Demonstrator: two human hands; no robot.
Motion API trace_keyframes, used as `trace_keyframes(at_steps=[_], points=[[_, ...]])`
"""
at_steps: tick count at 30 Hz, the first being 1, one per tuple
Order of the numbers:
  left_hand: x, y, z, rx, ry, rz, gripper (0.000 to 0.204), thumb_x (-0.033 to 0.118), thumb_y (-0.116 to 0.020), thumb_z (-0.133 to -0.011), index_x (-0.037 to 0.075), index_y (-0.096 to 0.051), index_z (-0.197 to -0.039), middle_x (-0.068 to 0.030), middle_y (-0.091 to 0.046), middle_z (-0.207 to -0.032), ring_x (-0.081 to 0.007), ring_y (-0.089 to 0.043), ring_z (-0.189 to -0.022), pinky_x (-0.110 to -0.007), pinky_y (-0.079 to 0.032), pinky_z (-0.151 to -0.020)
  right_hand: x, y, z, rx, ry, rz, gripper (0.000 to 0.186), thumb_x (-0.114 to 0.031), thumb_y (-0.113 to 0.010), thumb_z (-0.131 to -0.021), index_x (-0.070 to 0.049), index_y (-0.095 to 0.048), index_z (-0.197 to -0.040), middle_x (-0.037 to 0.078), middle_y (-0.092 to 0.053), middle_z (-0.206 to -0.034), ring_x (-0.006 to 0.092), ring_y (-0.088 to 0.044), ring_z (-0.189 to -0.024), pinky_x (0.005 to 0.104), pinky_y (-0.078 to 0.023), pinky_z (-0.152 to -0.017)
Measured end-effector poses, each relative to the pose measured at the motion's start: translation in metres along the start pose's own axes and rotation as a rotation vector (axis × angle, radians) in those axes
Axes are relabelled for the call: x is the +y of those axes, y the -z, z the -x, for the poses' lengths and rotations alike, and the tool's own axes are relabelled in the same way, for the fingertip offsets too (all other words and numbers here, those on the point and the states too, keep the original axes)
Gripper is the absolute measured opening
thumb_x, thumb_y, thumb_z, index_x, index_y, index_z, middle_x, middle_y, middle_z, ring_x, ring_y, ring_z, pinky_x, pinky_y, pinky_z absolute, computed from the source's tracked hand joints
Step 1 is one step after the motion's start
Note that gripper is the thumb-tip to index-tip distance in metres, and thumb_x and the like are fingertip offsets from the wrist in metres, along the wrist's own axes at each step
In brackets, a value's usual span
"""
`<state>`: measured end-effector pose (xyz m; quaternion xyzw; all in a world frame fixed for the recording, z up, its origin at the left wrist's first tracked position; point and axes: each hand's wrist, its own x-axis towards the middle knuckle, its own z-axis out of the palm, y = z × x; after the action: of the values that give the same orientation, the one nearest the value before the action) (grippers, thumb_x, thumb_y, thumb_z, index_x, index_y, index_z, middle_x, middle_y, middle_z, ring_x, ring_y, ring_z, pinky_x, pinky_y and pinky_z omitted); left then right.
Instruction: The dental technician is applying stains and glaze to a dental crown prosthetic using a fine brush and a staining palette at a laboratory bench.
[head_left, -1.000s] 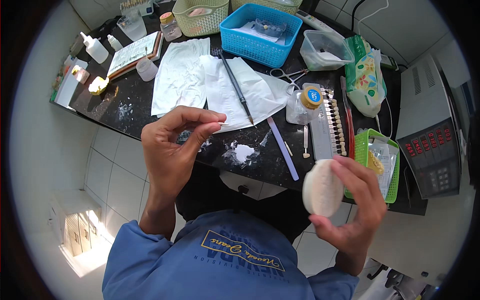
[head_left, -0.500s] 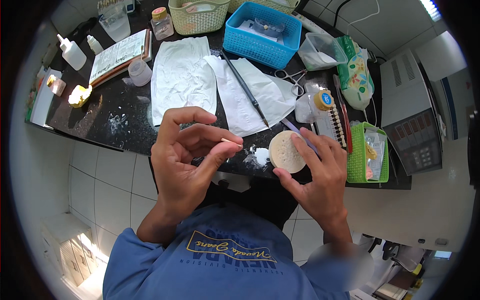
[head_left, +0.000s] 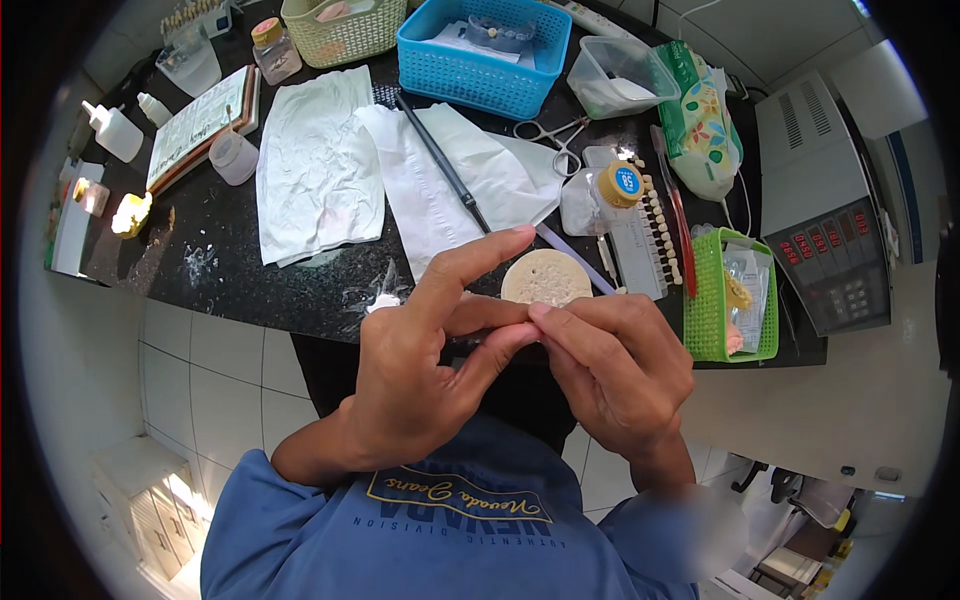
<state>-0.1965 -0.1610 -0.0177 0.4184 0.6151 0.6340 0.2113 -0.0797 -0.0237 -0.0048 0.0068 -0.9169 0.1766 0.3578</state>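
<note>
My left hand (head_left: 425, 355) and my right hand (head_left: 620, 365) meet at the fingertips close to the table's front edge. The left thumb and index side pinch together, while another left finger stretches out above. My right thumb and fingers are pressed together at the same spot. Whatever lies between the fingertips is too small and covered to make out. Just beyond them rests a round, cream, pitted disc (head_left: 547, 278), its near edge hidden by the fingers. White powder (head_left: 383, 302) lies beside my left hand. A dark-handled brush (head_left: 440, 160) lies on white tissue (head_left: 425, 232).
On the right stand a jar with a gold lid (head_left: 620, 185), a row of tooth-shaped tabs (head_left: 660, 235), a green basket (head_left: 702, 300) and a machine with red digits (head_left: 825, 250). Scissors-like forceps (head_left: 560, 140), a blue basket (head_left: 475, 75) and a flat palette (head_left: 200, 125) lie farther back.
My right hand has let go of the disc and come to my left fingertips. The small pale stick-like piece seen in my left pinch is now hidden. The view has shifted.
</note>
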Motion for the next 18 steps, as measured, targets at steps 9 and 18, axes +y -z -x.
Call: trace_keyframes(at_steps=[9, 18], points=[[-0.008, -0.005, -0.005, 0.056, -0.230, -0.835, 0.083, 0.038, -0.083, -0.059, 0.004, -0.054, -0.128, -0.0023, -0.066, -0.113, -0.0237, -0.051, -0.104, -0.038, -0.035, -0.092, 0.028, 0.008, 0.001, 0.077, -0.361, -0.279, 0.023, 0.008, -0.069, -0.075, -0.001, -0.071, -0.095, 0.011, -0.065, -0.080, 0.0142, -0.061, -0.065, 0.0255, -0.049, -0.055], [-0.014, -0.007, -0.008, 0.026, -0.182, -0.863, 0.091, 0.049, -0.078, -0.063, 0.005, -0.048, -0.136, 0.0007, -0.070, -0.107, -0.0189, -0.050, -0.099, -0.036, -0.029, -0.091, 0.030, -0.002, -0.009, -0.142, -0.353, -0.264, 0.015, 0.005, -0.070, -0.075, 0.000, -0.068, -0.089, 0.011, -0.066, -0.082, 0.0229, -0.065, -0.071, 0.0311, -0.051, -0.060]])
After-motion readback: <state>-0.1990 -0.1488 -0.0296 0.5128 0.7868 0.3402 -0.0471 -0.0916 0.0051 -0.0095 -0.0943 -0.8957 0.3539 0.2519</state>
